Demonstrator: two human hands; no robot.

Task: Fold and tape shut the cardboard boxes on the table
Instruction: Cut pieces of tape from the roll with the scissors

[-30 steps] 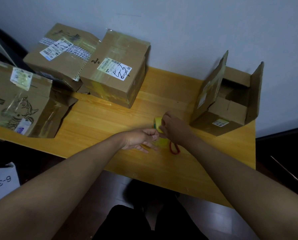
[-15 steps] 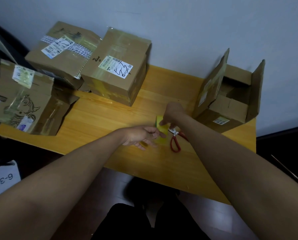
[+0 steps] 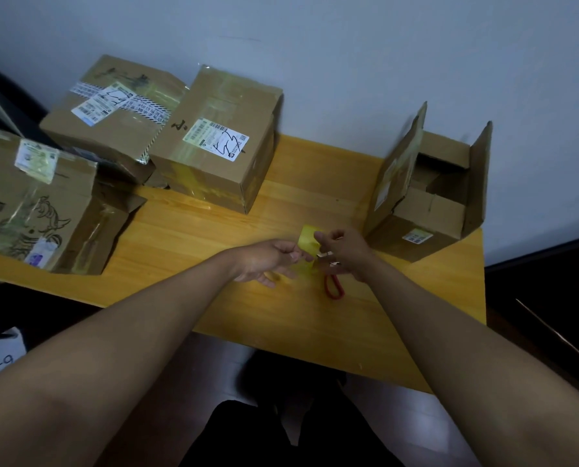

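A piece of yellow tape [image 3: 306, 240] is stretched between my hands over the middle of the wooden table [image 3: 187, 237]. My left hand [image 3: 270, 261] pinches its near end with curled fingers. My right hand [image 3: 347, 251] pinches its far edge with thumb and forefinger. Red-handled scissors [image 3: 334, 287] lie on the table just under my right hand, the blades partly hidden by it. An open cardboard box [image 3: 426, 210] stands to the right with its flaps upright.
Three closed, labelled boxes crowd the table's left side: one with a white label [image 3: 214, 146], one against the wall [image 3: 113, 112], and one with a drawing [image 3: 35, 203]. The wall runs along the table's far edge.
My right hand lifted off the tape and scissors, reached away over the table, then came back toward me, drawing out the yellow strip. My left hand stayed almost in place.
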